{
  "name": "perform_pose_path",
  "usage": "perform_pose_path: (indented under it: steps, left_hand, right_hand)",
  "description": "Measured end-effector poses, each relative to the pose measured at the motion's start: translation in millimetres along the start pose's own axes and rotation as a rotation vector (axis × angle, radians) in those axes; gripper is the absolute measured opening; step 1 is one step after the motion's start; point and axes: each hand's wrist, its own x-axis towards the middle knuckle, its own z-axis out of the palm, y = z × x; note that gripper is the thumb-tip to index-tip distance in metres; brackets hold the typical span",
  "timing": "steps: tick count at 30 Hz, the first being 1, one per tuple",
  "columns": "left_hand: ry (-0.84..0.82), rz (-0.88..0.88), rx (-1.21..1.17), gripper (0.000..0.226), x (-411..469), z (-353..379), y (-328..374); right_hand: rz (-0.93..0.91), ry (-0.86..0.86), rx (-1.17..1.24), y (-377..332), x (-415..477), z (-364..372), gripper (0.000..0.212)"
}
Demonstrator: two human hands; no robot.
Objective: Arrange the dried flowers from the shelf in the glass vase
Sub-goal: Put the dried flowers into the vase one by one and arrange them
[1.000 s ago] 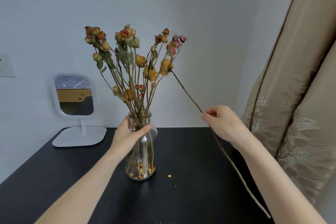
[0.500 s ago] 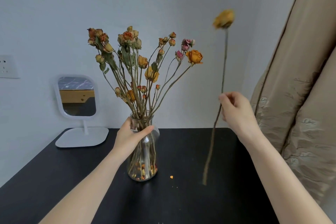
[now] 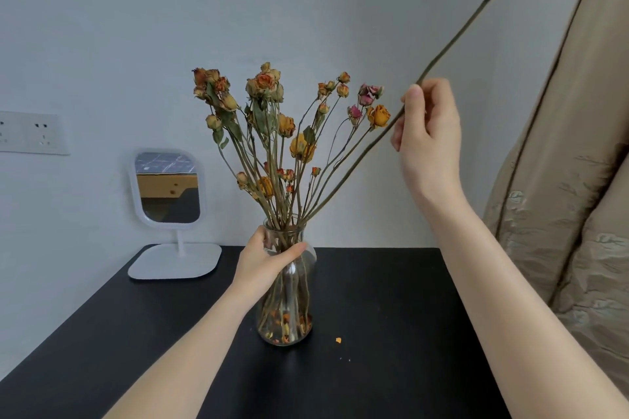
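R hand pinches stem, now tilted, not upright; end below grip reaches glass vase mouth. L hand grips neck. Insertion prob. starting.

Clear, glossy glass for the vase, dry papery matt petals on the dried flowers, smooth matt black across the worktop, white plastic round the mirror, embroidered, faintly sheened cloth in the curtain.

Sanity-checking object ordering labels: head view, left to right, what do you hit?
Wall socket → stand mirror → glass vase with dried flowers → orange petal crumb on the table → right hand pinching a long stem → curtain. Left hand skipped: it overlaps the vase.
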Motion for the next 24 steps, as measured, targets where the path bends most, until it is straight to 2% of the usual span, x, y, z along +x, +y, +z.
perform_pose_path:
  steps: [5,11,17,24]
  left_hand:
    - [-0.010,0.013,-0.023,0.051,-2.4,-0.7,1.8]
    - [-0.017,0.015,-0.025,0.039,-3.1,0.0,2.8]
    - [0.001,0.021,-0.015,0.038,-3.2,-0.2,2.8]
    - [-0.003,0.029,-0.020,0.039,-2.6,0.1,2.5]
  right_hand:
    - [-0.003,-0.042,0.008,8.0,-1.4,22.1,0.027]
    - [0.000,-0.078,0.009,16.1,-3.2,33.6,0.014]
    - [-0.069,-0.158,-0.057,6.6,1.7,34.6,0.015]
    - [-0.060,-0.208,-0.119,4.2,10.1,36.5,0.018]
